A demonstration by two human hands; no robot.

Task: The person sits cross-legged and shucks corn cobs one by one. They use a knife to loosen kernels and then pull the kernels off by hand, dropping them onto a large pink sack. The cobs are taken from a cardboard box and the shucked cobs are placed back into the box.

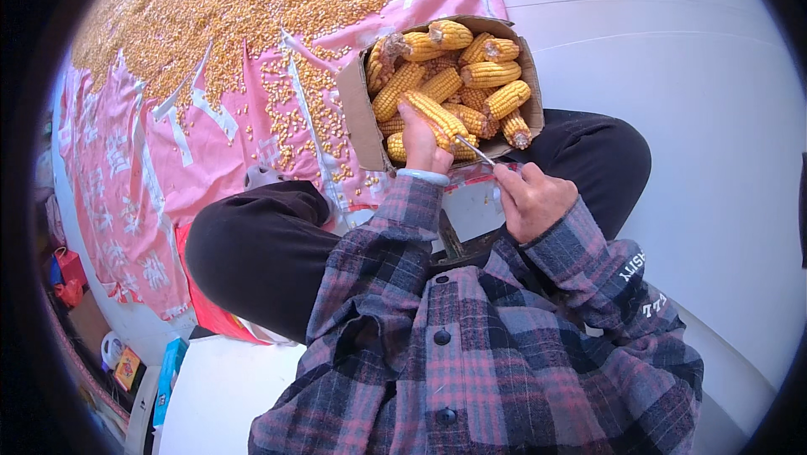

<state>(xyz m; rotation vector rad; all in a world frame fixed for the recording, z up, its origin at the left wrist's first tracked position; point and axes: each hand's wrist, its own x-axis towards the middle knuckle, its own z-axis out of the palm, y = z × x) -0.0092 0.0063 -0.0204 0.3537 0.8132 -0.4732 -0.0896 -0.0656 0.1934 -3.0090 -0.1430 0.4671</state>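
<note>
1. Far left: pink printed cloth (126,194) spread on the ground, white markings on it, soft and creased. Top part is covered by a wide layer of loose yellow corn kernels (252,1); stray kernels thin out toward the box.
2. Person sits with knees apart in black trousers (261,245), wearing a plaid flannel shirt (471,354) in grey, pink and dark blue with dark buttons.
3. Cardboard box (357,110), brown, open top, flaps up, sits between the knees at the cloth's edge. Full of dried corn cobs (487,72), yellow, bumpy kernel rows, cylindrical, lying at mixed angles.
4. Left hand (420,145): fingers curled tight around one corn cob (433,114), gripping its lower end. That cob sits over the box's near side, on top of the pile. Long axis runs diagonally, from upper left to lower right, with the near end toward the right hand. Pale bangle at the wrist.
5. Right hand (531,198): closed in a fist around the handle of a thin metal tool (475,150). Shaft is narrow, shiny and straight, pointing up-left, its tip touching the near end of the held cob.
6. Right side: smooth white surface (689,119), plain.
</note>
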